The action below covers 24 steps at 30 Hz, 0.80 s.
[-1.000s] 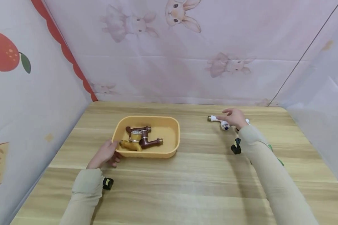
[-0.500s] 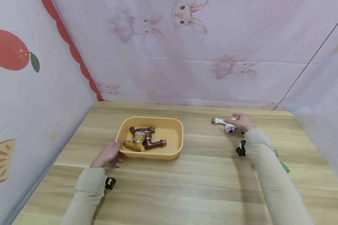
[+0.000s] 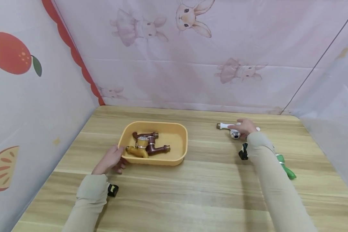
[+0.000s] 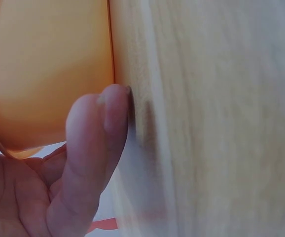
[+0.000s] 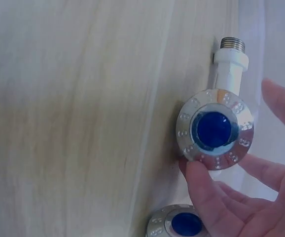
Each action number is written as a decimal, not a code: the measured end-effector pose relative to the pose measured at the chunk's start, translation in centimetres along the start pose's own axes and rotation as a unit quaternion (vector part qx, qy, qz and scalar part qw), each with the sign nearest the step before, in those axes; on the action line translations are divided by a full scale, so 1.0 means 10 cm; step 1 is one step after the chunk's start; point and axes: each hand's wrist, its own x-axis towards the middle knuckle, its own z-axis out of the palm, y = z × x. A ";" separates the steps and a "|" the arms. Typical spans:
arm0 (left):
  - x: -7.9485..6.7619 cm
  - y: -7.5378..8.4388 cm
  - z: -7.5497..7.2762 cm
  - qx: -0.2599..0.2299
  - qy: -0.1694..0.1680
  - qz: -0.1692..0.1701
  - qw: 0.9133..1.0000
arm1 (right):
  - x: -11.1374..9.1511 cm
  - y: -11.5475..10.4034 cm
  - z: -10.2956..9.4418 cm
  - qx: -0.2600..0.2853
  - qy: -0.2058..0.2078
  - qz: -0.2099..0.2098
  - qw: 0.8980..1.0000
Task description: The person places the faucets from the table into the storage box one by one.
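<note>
A yellow plastic basin [image 3: 178, 141] stands left of centre, holding a brown tap [image 3: 155, 149] and a mustard-yellow tap [image 3: 139, 152]. My left hand [image 3: 110, 159] grips its near left corner, thumb at the rim and fingers under the outside; in the left wrist view, fingertips meet the basin wall [image 4: 49, 74]. On the right, a white tap [image 3: 224, 126] lies on the table with its brass thread pointing left. My right hand [image 3: 245, 127] holds it, fingers at the round blue-centred knob [image 5: 214, 129]; one finger stands apart. A second blue-centred knob [image 5: 184, 224] shows beside the fingers.
A green tap [image 3: 287, 169] lies right of my right forearm, partly covered by the sleeve. The wooden table [image 3: 174, 196] meets a printed fabric wall [image 3: 168, 80] at the back, with fabric at both sides. Black wrist cameras hang beneath both cuffs.
The head view has shifted slightly. My right hand has moved a little rightward along the white tap, which stays in place, and more of the green tap shows. My left hand keeps its place.
</note>
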 end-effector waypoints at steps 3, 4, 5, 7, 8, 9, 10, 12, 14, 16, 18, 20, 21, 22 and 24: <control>-0.01 0.00 0.01 -0.002 0.000 -0.002 1.000 | 0.04 0.00 0.00 0.005 -0.003 0.009 1.000; -0.01 0.00 0.01 -0.003 -0.002 -0.002 1.000 | 0.05 0.00 0.00 0.013 -0.006 0.016 1.000; -0.01 0.00 0.01 -0.003 -0.003 0.000 1.000 | 0.07 0.00 0.00 0.023 -0.010 0.021 0.999; -0.02 -0.01 0.01 -0.004 -0.003 0.001 1.000 | 0.09 -0.01 0.02 0.048 -0.019 0.031 0.998; -0.02 -0.01 0.00 -0.005 -0.002 0.001 1.000 | 0.11 -0.02 0.02 0.060 -0.023 0.035 0.997; -0.03 -0.02 0.00 -0.005 -0.001 0.000 1.000 | 0.12 -0.02 0.03 0.073 -0.026 0.038 0.996; -0.03 -0.02 0.00 -0.005 0.001 0.000 1.000 | 0.13 -0.03 0.04 0.085 -0.028 0.042 0.995; -0.03 -0.03 -0.01 -0.004 0.005 -0.001 1.000 | 0.15 -0.05 0.06 0.095 -0.027 0.043 0.994; -0.03 -0.03 0.00 -0.004 0.007 -0.002 1.000 | 0.16 -0.05 0.08 0.093 -0.023 0.044 0.994; -0.03 -0.03 0.00 -0.004 0.007 -0.002 1.000 | 0.16 -0.05 0.08 0.082 -0.018 0.042 0.996; -0.02 -0.02 0.01 -0.003 0.006 -0.003 1.000 | 0.18 -0.03 0.07 0.062 -0.011 0.039 0.997; -0.01 0.00 0.01 -0.002 0.004 -0.004 1.000 | 0.17 -0.02 0.06 0.052 -0.004 0.038 0.998; -0.01 0.01 0.02 -0.001 0.002 -0.004 1.000 | 0.16 -0.01 0.05 0.044 -0.001 0.037 0.998; 0.00 0.01 0.03 0.000 0.000 -0.002 1.000 | 0.14 -0.01 0.05 0.038 0.003 0.037 0.999; 0.02 0.03 0.04 0.001 -0.003 0.001 1.000 | 0.10 0.00 0.03 0.032 0.011 0.037 0.999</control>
